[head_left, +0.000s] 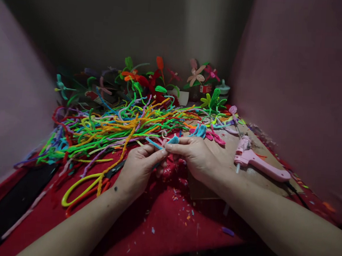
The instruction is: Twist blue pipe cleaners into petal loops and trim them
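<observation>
Between my two hands is a light-blue pipe cleaner [173, 140], bent into a loop at its right part, with a straight end sticking out to the left. My left hand [141, 159] pinches it between thumb and fingers from the left. From the right, my right hand [194, 154] pinches the looped part, the fingertips of both hands nearly touching. A finished-looking blue pipe-cleaner petal bunch [199, 131] lies just beyond my right hand, beside a magenta petal piece [215, 137].
A large heap of colourful pipe cleaners [110, 128] spreads behind my hands. Scissors with yellow and orange handles [77, 188] lie at left. A pink glue gun [258, 164] rests on a cardboard sheet [204, 188] at right. Pipe-cleaner flowers [196, 74] stand at the back.
</observation>
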Demonstrator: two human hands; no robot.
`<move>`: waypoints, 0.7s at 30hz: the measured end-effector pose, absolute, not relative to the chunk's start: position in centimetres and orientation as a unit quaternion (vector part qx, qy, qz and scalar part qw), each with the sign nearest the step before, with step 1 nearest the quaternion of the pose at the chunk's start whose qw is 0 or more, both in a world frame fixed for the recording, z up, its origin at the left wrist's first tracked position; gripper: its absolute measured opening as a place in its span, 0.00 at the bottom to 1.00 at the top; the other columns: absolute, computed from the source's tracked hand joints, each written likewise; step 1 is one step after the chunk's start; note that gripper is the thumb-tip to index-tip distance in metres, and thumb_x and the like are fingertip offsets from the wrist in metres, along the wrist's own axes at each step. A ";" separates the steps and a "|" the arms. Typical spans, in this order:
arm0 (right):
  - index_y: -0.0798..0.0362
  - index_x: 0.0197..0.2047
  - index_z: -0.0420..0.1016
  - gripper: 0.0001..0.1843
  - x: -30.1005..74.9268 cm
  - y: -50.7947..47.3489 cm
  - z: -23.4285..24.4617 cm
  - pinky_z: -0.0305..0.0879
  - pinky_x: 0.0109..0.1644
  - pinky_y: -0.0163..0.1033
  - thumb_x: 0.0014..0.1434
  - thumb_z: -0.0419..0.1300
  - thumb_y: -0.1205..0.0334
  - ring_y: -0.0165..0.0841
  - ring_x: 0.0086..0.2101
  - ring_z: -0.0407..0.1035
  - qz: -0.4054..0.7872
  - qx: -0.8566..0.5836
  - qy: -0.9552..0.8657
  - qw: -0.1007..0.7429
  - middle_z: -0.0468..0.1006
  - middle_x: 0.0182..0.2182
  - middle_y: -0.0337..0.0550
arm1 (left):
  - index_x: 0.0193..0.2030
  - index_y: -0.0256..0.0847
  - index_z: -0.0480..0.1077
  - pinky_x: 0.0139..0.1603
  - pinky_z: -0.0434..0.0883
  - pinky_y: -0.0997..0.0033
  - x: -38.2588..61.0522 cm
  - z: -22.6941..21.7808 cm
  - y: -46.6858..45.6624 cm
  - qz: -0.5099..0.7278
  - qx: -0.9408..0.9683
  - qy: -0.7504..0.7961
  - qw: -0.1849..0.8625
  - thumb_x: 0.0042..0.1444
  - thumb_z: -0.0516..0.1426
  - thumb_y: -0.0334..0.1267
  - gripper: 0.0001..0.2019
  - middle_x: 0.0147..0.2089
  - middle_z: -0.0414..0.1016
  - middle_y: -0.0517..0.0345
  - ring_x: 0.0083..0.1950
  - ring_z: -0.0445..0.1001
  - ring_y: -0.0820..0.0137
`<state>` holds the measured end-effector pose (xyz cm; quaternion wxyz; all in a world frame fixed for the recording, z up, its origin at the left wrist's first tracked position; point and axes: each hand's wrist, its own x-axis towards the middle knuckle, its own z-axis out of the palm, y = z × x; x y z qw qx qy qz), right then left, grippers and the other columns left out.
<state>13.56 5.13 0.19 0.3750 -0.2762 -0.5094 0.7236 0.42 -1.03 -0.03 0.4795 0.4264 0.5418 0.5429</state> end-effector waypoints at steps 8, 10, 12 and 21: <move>0.57 0.20 0.71 0.07 13.6 5.2 0.0 0.56 0.26 0.34 0.45 0.61 0.64 0.25 0.21 0.61 0.693 -0.282 -0.545 0.379 0.70 0.18 0.37 | 0.32 0.37 0.70 0.23 0.66 0.80 -0.1 0.1 -0.7 0.549 0.416 0.519 0.506 0.49 0.61 0.35 0.06 0.28 0.72 0.62 0.24 0.68 0.79; 0.57 0.21 0.71 0.06 13.6 5.2 -0.2 0.56 0.26 0.33 0.45 0.61 0.64 0.25 0.21 0.61 0.680 -0.282 -0.565 0.373 0.71 0.18 0.38 | 0.31 0.37 0.68 0.23 0.66 0.80 0.0 0.3 -0.8 0.549 0.408 0.522 0.509 0.49 0.61 0.35 0.06 0.27 0.71 0.63 0.23 0.67 0.79; 0.56 0.19 0.71 0.08 13.7 5.2 -0.2 0.54 0.24 0.32 0.47 0.60 0.64 0.25 0.20 0.60 0.661 -0.293 -0.587 0.363 0.70 0.17 0.38 | 0.31 0.38 0.67 0.22 0.65 0.79 0.2 0.3 -0.8 0.550 0.405 0.523 0.510 0.49 0.60 0.35 0.06 0.26 0.71 0.63 0.22 0.67 0.79; 0.55 0.17 0.65 0.09 13.6 5.4 -0.1 0.49 0.20 0.32 0.46 0.58 0.67 0.23 0.15 0.55 0.690 -0.295 -0.568 0.338 0.63 0.13 0.33 | 0.34 0.41 0.73 0.35 0.67 0.74 -0.6 -0.5 -0.9 0.496 0.646 0.536 0.223 0.51 0.57 0.33 0.05 0.31 0.73 0.58 0.32 0.69 0.73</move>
